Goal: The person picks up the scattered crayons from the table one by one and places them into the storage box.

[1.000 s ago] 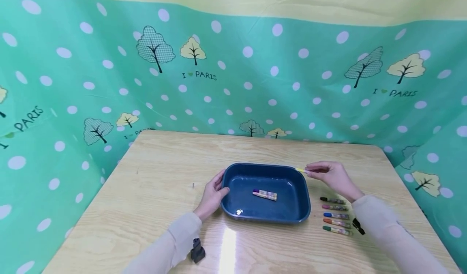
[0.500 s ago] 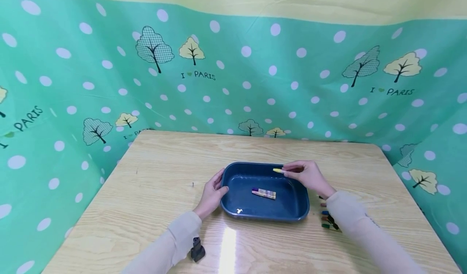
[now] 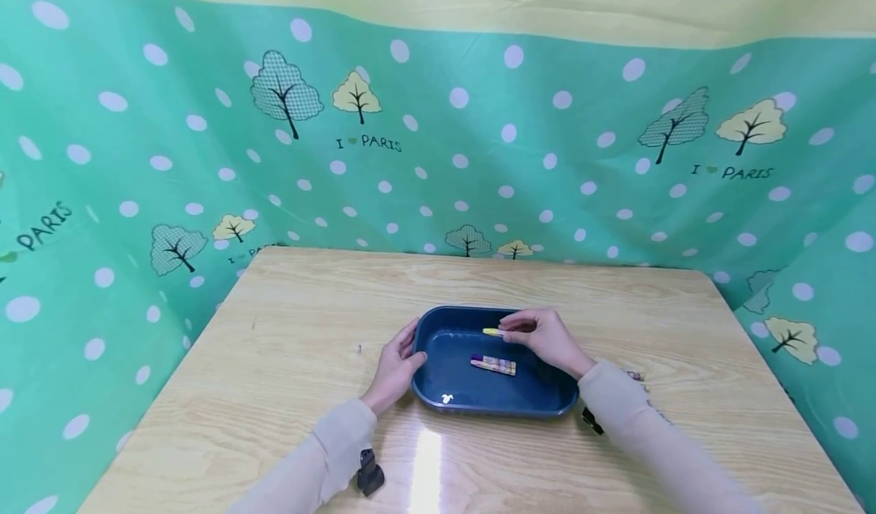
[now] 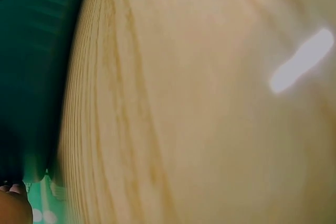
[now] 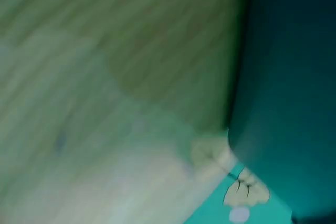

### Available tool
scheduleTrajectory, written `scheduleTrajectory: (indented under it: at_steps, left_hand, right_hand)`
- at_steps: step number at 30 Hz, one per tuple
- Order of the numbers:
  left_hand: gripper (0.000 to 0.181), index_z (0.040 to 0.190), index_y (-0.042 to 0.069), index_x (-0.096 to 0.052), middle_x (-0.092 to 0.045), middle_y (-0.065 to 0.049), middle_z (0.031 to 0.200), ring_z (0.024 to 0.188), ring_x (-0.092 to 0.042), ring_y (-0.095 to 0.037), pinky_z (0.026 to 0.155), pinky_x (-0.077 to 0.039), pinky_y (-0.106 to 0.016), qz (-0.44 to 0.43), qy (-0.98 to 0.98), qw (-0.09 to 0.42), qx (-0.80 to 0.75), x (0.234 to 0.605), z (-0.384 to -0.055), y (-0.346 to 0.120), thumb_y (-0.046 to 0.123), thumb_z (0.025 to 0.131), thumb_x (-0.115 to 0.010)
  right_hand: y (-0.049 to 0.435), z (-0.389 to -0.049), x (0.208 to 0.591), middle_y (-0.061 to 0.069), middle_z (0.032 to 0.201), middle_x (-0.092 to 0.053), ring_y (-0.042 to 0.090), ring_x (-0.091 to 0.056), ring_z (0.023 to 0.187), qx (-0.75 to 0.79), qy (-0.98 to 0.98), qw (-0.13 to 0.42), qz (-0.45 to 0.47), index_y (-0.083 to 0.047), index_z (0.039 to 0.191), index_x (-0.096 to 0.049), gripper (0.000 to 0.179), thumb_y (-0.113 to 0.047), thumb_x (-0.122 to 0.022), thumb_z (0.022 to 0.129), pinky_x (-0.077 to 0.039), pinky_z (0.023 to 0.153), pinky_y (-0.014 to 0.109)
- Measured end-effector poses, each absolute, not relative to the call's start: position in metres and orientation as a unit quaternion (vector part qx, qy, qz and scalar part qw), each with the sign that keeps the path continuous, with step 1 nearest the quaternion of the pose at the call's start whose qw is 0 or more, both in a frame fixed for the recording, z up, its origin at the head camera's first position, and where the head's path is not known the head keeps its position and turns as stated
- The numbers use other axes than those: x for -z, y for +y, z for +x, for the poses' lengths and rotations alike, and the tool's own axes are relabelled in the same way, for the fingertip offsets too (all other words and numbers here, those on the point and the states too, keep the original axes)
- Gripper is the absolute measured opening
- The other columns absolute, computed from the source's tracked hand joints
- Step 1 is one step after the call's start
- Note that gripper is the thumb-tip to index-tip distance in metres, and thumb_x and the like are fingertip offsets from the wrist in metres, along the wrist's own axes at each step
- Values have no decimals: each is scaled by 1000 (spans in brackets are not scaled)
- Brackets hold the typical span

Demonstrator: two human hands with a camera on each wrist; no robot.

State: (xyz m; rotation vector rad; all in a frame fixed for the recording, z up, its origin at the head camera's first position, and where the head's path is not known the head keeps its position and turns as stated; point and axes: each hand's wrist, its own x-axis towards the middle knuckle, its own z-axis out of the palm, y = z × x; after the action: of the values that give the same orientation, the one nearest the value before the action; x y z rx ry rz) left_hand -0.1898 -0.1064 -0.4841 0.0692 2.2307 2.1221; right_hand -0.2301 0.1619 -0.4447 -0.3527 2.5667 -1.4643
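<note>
A dark blue rectangular tub stands on the table. My left hand grips its left rim, the thumb over the edge and the fingers outside. Over the inside of the tub, toward its back right, my right hand pinches a yellow crayon, its tip pointing left. Below that hand, a purple-tipped crayon and a pale one lie side by side on the tub floor. In the left wrist view, a bit of the left hand shows against the tub wall. The right wrist view shows only the tub's outer side.
Several more crayons lie on the table right of the tub, mostly hidden by the right sleeve. The light wooden table meets a green dotted curtain at its back and sides.
My right hand has carried the yellow crayon leftward from the tub's back right corner to over its inside. Its forearm now covers most of the crayons on the table. My left hand stays on the rim.
</note>
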Motion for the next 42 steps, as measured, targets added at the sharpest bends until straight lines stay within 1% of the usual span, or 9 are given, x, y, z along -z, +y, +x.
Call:
scheduleTrajectory:
  at_steps: [3,8,17,21,27,29,33,37,42]
  left_hand:
    - [63,142,2,-31,-32,-22,145,132,-33,-34,108,-31,-40,22,726,32,-687,484,-189,-105,-6,82,-49]
    - [62,141,1,-30,-33,-23,144,131,-34,-35,107,-32,-40,29,724,29,-688,485,-191,-105,-6,82,-48]
    - [61,141,-1,-31,-32,-24,144,132,-33,-35,108,-31,-39,31,722,26,-691,484,-191,-104,-7,82,-48]
    - [62,141,1,-31,-32,-22,145,132,-33,-34,107,-32,-39,26,725,30,-688,484,-190,-104,-6,82,-49]
    - [62,141,3,-32,-32,-20,145,132,-33,-33,108,-31,-38,17,721,30,-692,486,-189,-106,-6,82,-49]
    - [62,141,2,-32,-33,-21,145,132,-34,-33,108,-32,-39,20,724,26,-689,486,-190,-106,-6,83,-49]
    - [61,141,2,-31,-33,-22,144,131,-34,-34,107,-32,-40,21,727,23,-686,486,-190,-106,-6,83,-48]
    - [62,142,2,-31,-32,-21,145,132,-33,-33,108,-32,-39,20,723,30,-690,486,-190,-106,-6,83,-48]
    - [61,142,1,-30,-31,-22,145,132,-33,-34,108,-31,-40,24,722,30,-691,486,-191,-105,-6,83,-48]
  right_hand:
    - [156,-229,451,4,94,-70,13,-65,84,495,856,83,-125,-6,104,-69,25,-13,-68,80,-57,76,27]
    - [153,-228,456,6,93,-70,14,-66,83,499,856,80,-111,-6,102,-69,22,-8,-67,80,-58,77,30]
    - [150,-227,458,4,92,-70,12,-65,82,472,870,85,-115,-6,101,-69,21,-6,-67,80,-58,77,30]
    - [148,-226,459,3,91,-70,12,-65,81,467,873,84,-116,-7,100,-69,20,-5,-67,80,-58,76,29]
    - [147,-227,461,6,95,-70,14,-66,85,469,867,99,-138,-6,104,-68,23,-5,-65,81,-58,77,29]
    - [147,-227,460,7,97,-70,15,-66,87,470,864,103,-147,-5,105,-68,23,-5,-64,82,-57,78,30]
    - [147,-228,459,7,97,-70,15,-66,88,468,863,109,-156,-6,104,-68,22,-6,-64,82,-57,80,31]
    - [148,-226,458,8,97,-70,15,-66,88,465,864,115,-154,-6,104,-69,22,-6,-64,83,-57,81,32]
    - [150,-226,457,9,99,-70,15,-65,89,464,865,111,-154,-6,104,-69,21,-6,-63,84,-57,82,33]
